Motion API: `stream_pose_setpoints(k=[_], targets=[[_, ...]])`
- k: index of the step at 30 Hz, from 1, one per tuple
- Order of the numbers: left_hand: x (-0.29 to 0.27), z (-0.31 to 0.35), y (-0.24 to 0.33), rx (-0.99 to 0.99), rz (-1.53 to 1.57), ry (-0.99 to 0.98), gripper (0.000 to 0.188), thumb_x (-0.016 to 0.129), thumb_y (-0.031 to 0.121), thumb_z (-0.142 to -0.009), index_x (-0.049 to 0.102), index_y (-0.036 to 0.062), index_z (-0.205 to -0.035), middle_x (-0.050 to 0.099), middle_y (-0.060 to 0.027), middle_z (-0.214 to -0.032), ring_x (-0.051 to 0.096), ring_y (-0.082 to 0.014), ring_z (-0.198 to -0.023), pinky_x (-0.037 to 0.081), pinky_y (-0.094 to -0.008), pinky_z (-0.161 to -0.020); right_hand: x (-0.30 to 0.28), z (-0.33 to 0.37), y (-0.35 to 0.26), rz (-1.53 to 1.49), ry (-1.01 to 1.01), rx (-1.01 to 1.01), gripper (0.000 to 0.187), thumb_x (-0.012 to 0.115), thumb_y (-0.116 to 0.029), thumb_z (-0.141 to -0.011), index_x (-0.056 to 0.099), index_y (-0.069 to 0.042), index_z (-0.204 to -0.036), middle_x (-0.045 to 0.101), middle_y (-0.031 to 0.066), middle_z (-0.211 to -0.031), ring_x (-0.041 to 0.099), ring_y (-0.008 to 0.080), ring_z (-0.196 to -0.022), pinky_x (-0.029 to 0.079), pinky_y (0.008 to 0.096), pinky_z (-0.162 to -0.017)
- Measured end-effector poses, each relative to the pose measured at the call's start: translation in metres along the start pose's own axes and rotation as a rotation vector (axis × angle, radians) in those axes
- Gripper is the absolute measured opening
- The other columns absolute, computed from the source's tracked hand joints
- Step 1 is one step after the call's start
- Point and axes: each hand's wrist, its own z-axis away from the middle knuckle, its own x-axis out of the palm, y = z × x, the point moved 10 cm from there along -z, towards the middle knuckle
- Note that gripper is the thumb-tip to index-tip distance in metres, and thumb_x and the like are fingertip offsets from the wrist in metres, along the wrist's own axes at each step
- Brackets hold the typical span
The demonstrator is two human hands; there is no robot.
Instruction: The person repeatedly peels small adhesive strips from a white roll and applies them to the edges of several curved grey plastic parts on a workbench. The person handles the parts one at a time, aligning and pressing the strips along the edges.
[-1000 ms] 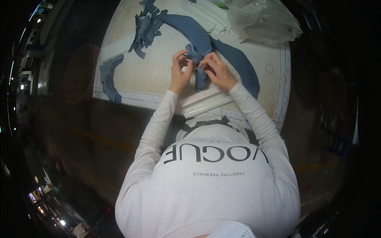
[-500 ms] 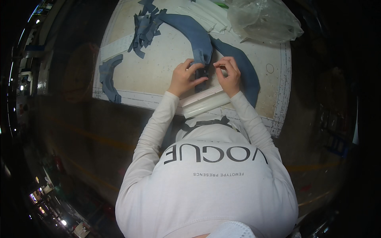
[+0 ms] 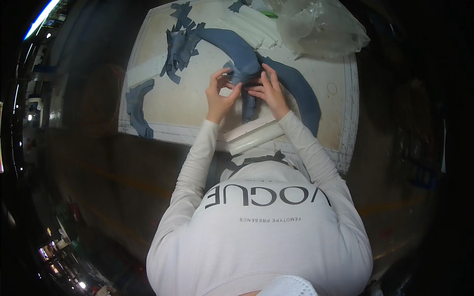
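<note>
- I have both bare hands over the table [image 3: 170,106], close together, at the near end of a long, curved blue cloth [image 3: 232,45].
- My left hand [image 3: 220,97] has its thumb and finger bent in close, and they hold the end of that cloth.
- My right hand [image 3: 269,93] is on the other side of the same end, with its fingers curled; I can't tell if they pinch the cloth.
- The far end of the curved cloth lies by a messy pile of blue scraps [image 3: 180,52].
- Just below my fingers I see some small blue strips [image 3: 248,107].
- A second curved blue piece [image 3: 302,91] lies to the right, and a short bent one [image 3: 138,109] is well apart at the left edge.
- A shiny white roll [image 3: 254,138] lies near me.
- At the far side I see thin white strips [image 3: 252,30] and a see-through bag [image 3: 321,29].
</note>
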Motion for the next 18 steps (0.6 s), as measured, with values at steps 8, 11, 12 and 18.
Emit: stream_pose_setpoints(k=[8, 11, 12, 18], targets=[[0.003, 0.006, -0.047, -0.651, 0.357, -0.076, 0.07, 0.057, 0.022, -0.099, 0.012, 0.0077, -0.152, 0.068, -0.0168, -0.101, 0.067, -0.0175, -0.086, 0.055, -0.0318, -0.081, 0.009, -0.024, -0.02, 0.417, 0.022, -0.149, 0.06, 0.064, -0.002, -0.088, 0.042, -0.006, -0.144, 0.053, 0.0156, -0.134, 0.06, 0.017, -0.108, 0.051, 0.0283, -0.086], [0.034, -0.002, -0.059, -0.777, 0.751, -0.076, 0.079, 0.061, 0.015, -0.096, 0.008, 0.0164, -0.154, 0.067, -0.0115, -0.094, 0.066, -0.0166, -0.085, 0.053, -0.0327, -0.086, 0.015, -0.012, -0.039, 0.228, -0.065, -0.096, 0.056, 0.061, 0.002, -0.088, 0.045, -0.002, -0.142, 0.052, 0.0141, -0.136, 0.062, 0.0155, -0.105, 0.051, 0.0265, -0.085], [0.036, -0.011, -0.066, -0.788, 0.705, -0.056, 0.08, 0.061, 0.013, -0.095, 0.008, 0.0186, -0.154, 0.066, -0.0093, -0.092, 0.065, -0.0154, -0.082, 0.053, -0.0321, -0.085, 0.016, -0.005, -0.047, 0.239, -0.08, -0.084, 0.056, 0.059, 0.003, -0.089, 0.043, -0.001, -0.143, 0.05, 0.014, -0.138, 0.061, 0.0146, -0.106, 0.05, 0.0254, -0.087], [0.04, -0.075, -0.082, -0.664, 0.546, 0.068, 0.075, 0.059, -0.003, -0.089, 0.024, 0.021, -0.151, 0.057, -0.0033, -0.092, 0.061, -0.0112, -0.085, 0.054, -0.0287, -0.072, -0.007, 0.055, -0.107, 0.371, -0.151, -0.259, 0.057, 0.05, 0.009, -0.089, 0.041, 0.001, -0.145, 0.045, 0.011, -0.145, 0.052, 0.0154, -0.123, 0.04, 0.0258, -0.104]])
